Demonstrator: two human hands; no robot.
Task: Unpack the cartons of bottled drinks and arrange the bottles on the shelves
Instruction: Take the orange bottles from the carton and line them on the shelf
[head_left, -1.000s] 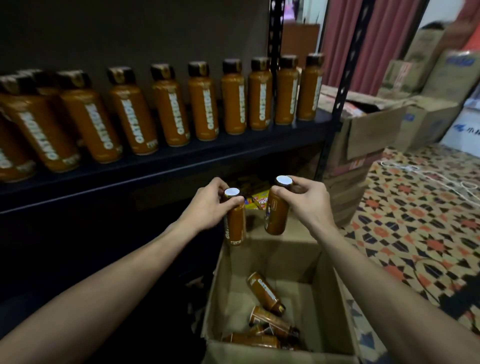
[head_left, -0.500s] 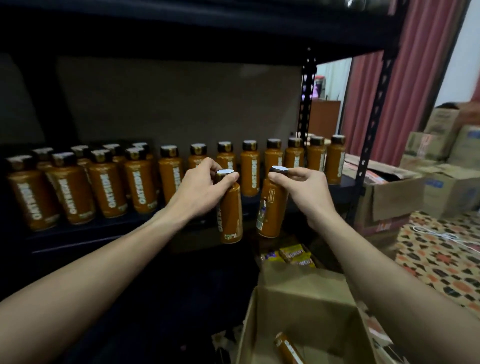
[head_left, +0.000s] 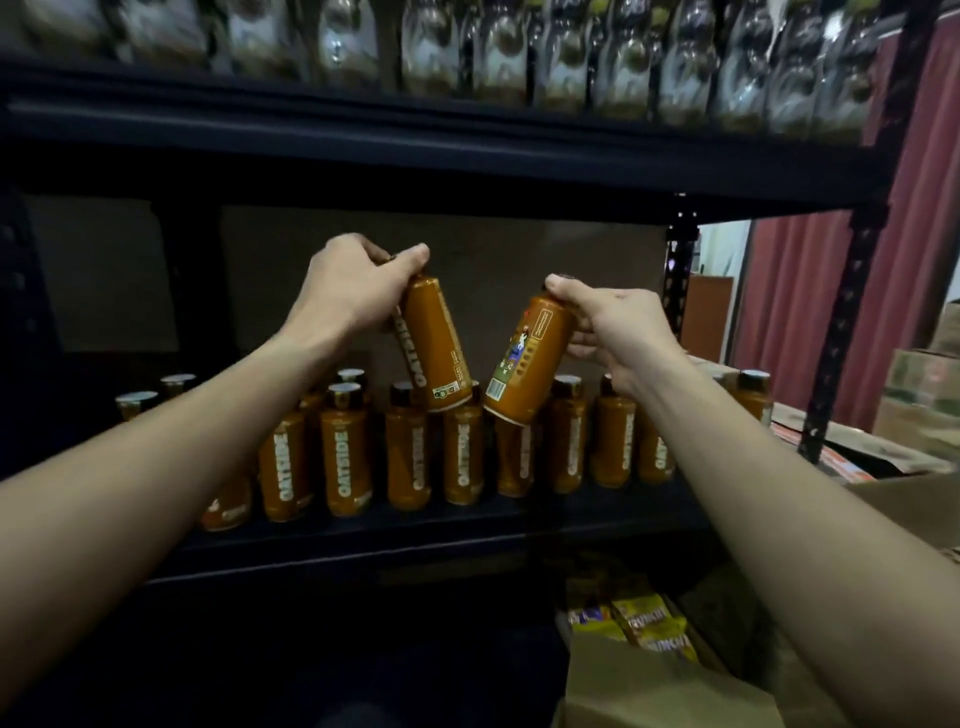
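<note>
Now we hold two orange bottles, one per hand: left hand fingers curl round the left bottle, right hand fingers grip the right bottle. Both tilt above the row of bottles, at least ten, along the shelf front edge.

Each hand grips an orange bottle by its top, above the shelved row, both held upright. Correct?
Not upright: the head view shows the left hand and right hand holding the left bottle and right bottle tilted, bases converging. The rest stands.
</note>
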